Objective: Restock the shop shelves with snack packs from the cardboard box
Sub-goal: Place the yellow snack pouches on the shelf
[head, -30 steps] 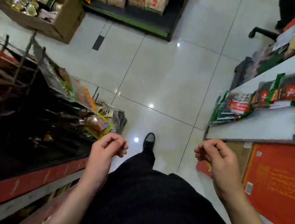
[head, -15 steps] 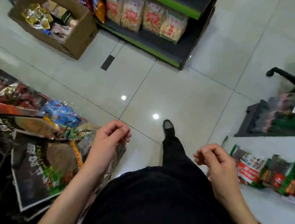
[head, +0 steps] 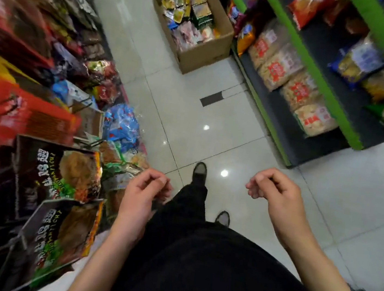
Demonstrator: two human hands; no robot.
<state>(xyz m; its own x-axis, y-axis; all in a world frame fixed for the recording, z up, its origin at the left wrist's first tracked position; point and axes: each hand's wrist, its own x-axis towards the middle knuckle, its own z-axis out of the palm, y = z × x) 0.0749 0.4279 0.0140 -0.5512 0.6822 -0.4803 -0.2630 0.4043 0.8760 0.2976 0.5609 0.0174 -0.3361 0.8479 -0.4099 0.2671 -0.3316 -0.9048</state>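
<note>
Floor: pale glossy tiles (head: 221, 52) ran ahead of both hands, with ceiling lights mirrored as bright spots between and just beyond them; a dark rectangular plate (head: 211, 99) sat in the tiles further ahead.
Left hand: the left hand (head: 141, 194) hung over the aisle with fingers loosely curled, thumb near the fingertips, holding nothing.
Right hand: the right hand (head: 277, 194) was held level with the left, well apart from it, fingers loosely curled too and empty.
Cardboard box: the cardboard box (head: 202, 52) stood open on the floor far ahead of the hands, nearer the right-hand shelving, touching or almost touching its base.
Snack packs: mixed snack packs (head: 190, 14) in yellow, green and pink filled the box to below its rim.
Left of the hands: a crowded display (head: 40, 54) of bagged goods ran along the aisle, blurred further off; dark pouches with food pictures (head: 62, 173) lay just beside the left hand, and blue wrapped packs (head: 121, 124) ahead of it.
Right of the hands: a green-edged shelf unit (head: 316, 71) stood ahead and to the right, its low dark shelf holding a row of clear bags with red labels (head: 290, 85).
Below the hands: dark trousers (head: 195, 266) and two shoes, one (head: 200, 170) stepped forward between the hands.
</note>
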